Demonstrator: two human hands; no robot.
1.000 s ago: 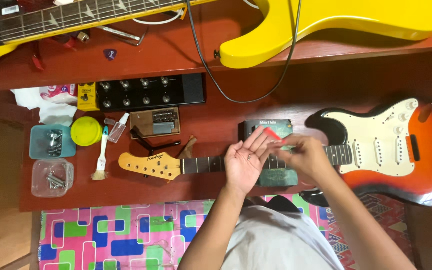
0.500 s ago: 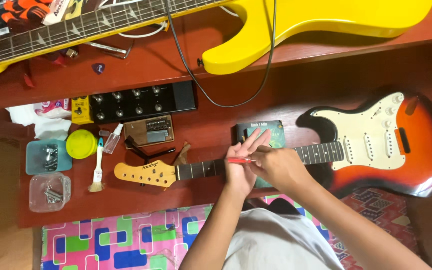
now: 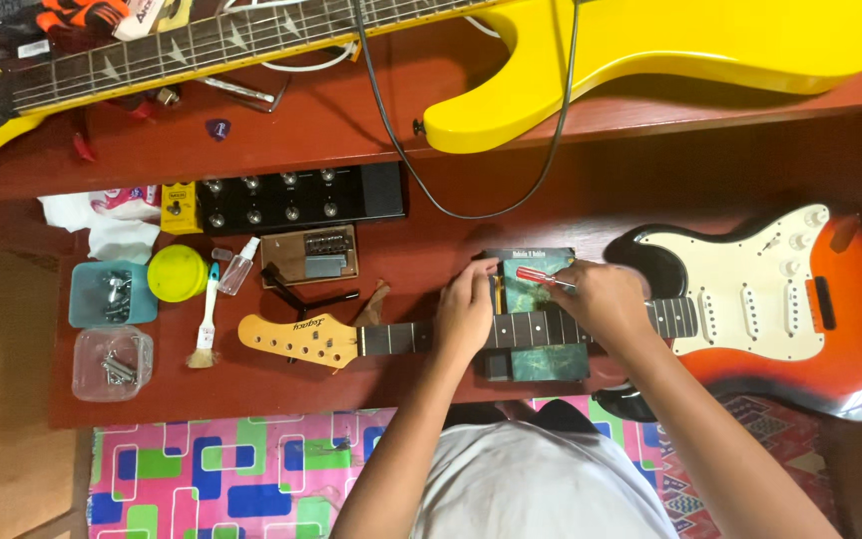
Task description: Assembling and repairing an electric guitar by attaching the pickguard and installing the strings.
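A sunburst electric guitar (image 3: 780,299) with a white pickguard lies across the red table, its neck (image 3: 401,337) running left to a pale headstock (image 3: 296,337). Under the neck sits a dark green book (image 3: 541,359). My left hand (image 3: 466,309) rests on the neck, fingers curled over the fretboard. My right hand (image 3: 601,299) is just to its right above the neck, holding a small screwdriver (image 3: 541,277) with a red handle that points left over the book.
A yellow guitar (image 3: 650,50) lies on the upper shelf with a black cable (image 3: 391,130) hanging down. A black pedal board (image 3: 291,195), metal bridge plate (image 3: 309,255), yellow lid (image 3: 177,271), brush (image 3: 205,324) and two tubs of screws (image 3: 112,294) sit left.
The hands have come down from a raised pose onto the neck. My right hand now holds the red-handled screwdriver level over the book, and my left hand lies on the fretboard.
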